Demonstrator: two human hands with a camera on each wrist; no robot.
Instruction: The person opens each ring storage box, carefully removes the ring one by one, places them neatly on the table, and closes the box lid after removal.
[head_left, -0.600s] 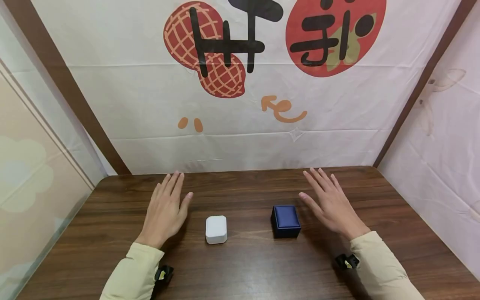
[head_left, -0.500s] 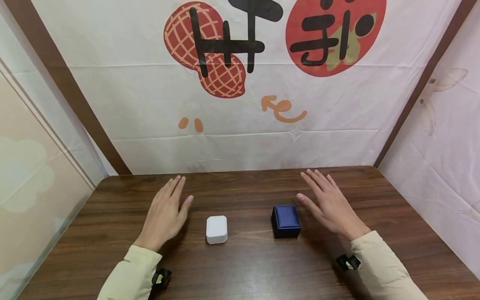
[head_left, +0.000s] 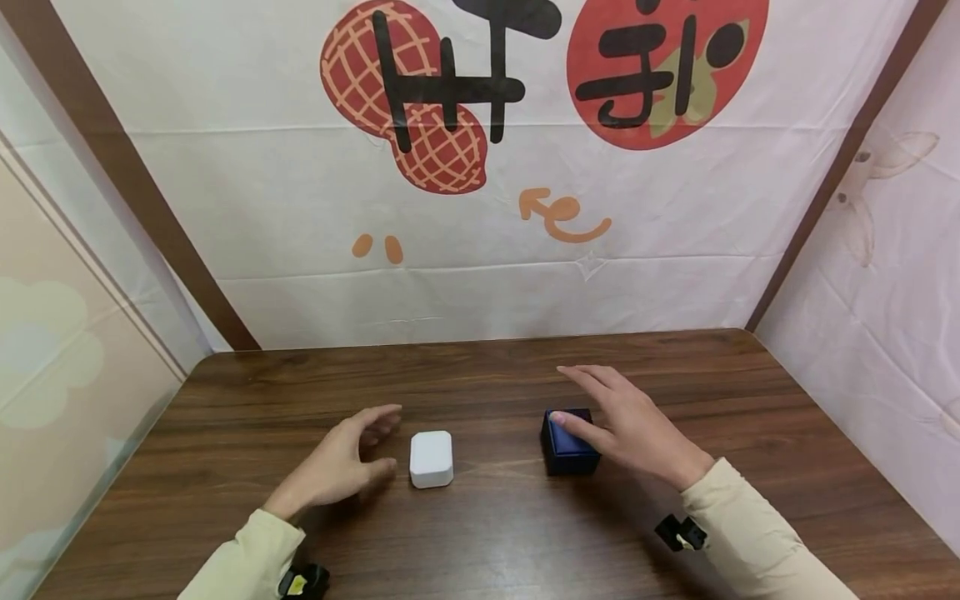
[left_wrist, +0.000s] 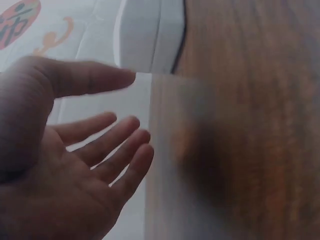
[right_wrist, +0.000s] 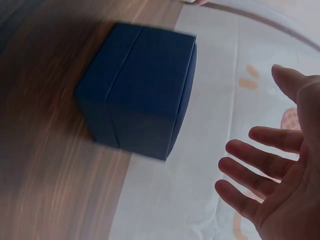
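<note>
A small white box (head_left: 431, 457) with rounded corners stands on the brown wooden table (head_left: 480, 542), left of centre. To its left my left hand (head_left: 341, 462) hovers with the thumb and fingers apart, holding nothing. A dark blue box (head_left: 564, 458) with a padded top sits to the right. Over that box reaches my right hand (head_left: 630, 425), its thumb overlapping the lid in the head view. From the right wrist, the blue box (right_wrist: 140, 90) shows a seam around its sides, with the spread fingers apart from it. In the left wrist view the white box (left_wrist: 150, 32) is partly cut off.
A white cloth (head_left: 480, 300) with printed red and orange shapes hangs behind the table's far edge. More cloth walls flank the left and right sides. Black wrist devices (head_left: 682, 533) sit at the sleeves.
My left hand has turned inward and come closer to the white box. The right hand has moved left until its thumb overlaps the blue box. Both boxes stay in place.
</note>
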